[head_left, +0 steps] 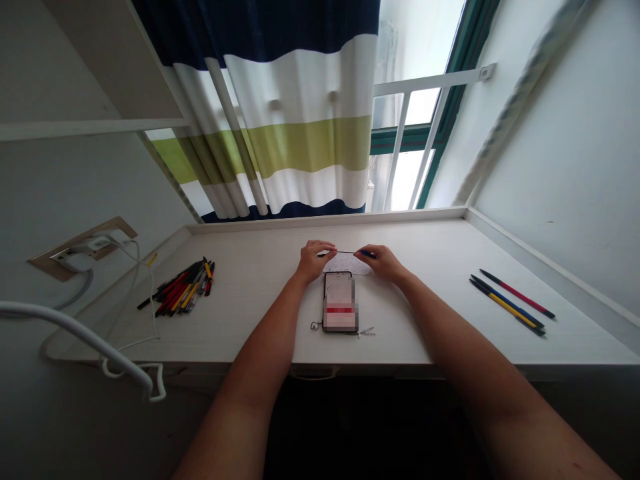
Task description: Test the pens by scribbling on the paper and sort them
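Above the far part of the desk, my left hand and my right hand face each other. A thin dark rod, which looks like a pen refill, runs level between them. My left fingers pinch its left end. My right fingers are closed around a dark blue pen barrel at the other end; whether the rod sits inside the barrel I cannot tell. Beneath both hands lies a white sheet with small dark marks. Closer to me is a phone with its screen lit.
A pile of pens and pen parts lies on the left of the white desk. Three long pens, a yellow-and-black pen among them, rest at the right. A charging cable hangs from the wall socket.
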The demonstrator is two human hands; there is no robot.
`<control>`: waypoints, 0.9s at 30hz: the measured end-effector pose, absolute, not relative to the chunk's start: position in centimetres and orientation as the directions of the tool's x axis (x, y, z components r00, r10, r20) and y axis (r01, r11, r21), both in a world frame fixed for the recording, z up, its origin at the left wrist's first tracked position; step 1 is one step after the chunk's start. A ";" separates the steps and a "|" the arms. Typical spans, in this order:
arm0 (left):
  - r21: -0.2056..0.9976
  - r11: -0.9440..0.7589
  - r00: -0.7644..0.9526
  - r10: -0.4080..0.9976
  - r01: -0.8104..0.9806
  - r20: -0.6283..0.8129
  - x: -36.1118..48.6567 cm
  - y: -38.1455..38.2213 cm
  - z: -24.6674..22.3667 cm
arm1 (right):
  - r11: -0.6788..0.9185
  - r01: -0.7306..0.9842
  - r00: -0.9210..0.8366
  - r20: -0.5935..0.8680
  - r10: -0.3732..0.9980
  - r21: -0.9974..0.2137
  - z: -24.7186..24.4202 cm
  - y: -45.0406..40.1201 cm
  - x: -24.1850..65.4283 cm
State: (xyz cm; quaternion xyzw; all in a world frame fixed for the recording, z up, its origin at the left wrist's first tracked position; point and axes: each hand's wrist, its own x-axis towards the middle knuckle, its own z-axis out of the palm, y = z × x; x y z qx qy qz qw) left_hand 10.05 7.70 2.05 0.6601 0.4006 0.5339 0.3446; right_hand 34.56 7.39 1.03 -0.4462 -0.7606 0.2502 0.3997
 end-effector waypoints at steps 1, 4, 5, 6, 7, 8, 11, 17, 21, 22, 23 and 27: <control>0.880 -0.447 0.097 0.894 0.160 0.437 10.0 7.7 2.2 | 0.478 0.470 -0.278 0.390 0.878 -0.742 1.1 7.4 34.6; 0.867 -0.458 -0.001 0.884 0.198 0.467 9.5 8.0 2.2 | 0.471 0.446 -0.228 0.413 0.882 -0.761 1.1 7.6 35.2; 0.862 -0.452 -0.036 0.881 0.228 0.472 9.3 8.1 2.1 | 0.466 0.449 -0.203 0.421 0.884 -0.762 1.0 7.8 35.5; 0.858 -0.441 -0.055 0.881 0.264 0.470 9.0 8.2 2.0 | 0.459 0.464 -0.178 0.429 0.886 -0.757 0.9 8.0 35.9; 0.853 -0.426 -0.054 0.885 0.302 0.462 8.8 8.3 1.8 | 0.451 0.491 -0.156 0.434 0.887 -0.745 0.8 8.2 36.3; 0.847 -0.412 -0.032 0.894 0.336 0.448 8.7 8.3 1.6 | 0.439 0.529 -0.142 0.434 0.890 -0.727 0.7 8.4 36.7; 0.822 -0.387 0.115 0.920 0.417 0.375 8.6 8.4 1.0 | 0.396 0.652 -0.173 0.382 0.908 -0.647 0.4 8.8 37.6; 0.768 -0.386 0.162 0.921 0.510 0.355 8.6 9.0 0.1 | 0.365 0.767 -0.290 0.222 0.931 -0.528 0.0 9.0 37.9; 0.815 -0.347 -0.018 0.916 0.465 0.400 8.1 9.7 -0.1 | 0.311 0.806 -0.236 0.209 0.949 -0.504 -0.1 8.9 38.0; 0.816 -0.330 -0.063 0.912 0.475 0.406 7.9 9.8 -0.1 | 0.296 0.825 -0.216 0.215 0.953 -0.482 0.0 8.8 38.1; 0.808 -0.311 -0.100 0.906 0.501 0.411 7.7 9.9 -0.1 | 0.280 0.844 -0.198 0.219 0.956 -0.458 0.0 8.7 38.1; 0.728 -0.180 -0.163 0.913 0.661 0.374 6.8 10.0 -0.2 | 0.241 0.880 -0.180 0.184 0.966 -0.409 -0.1 8.6 38.0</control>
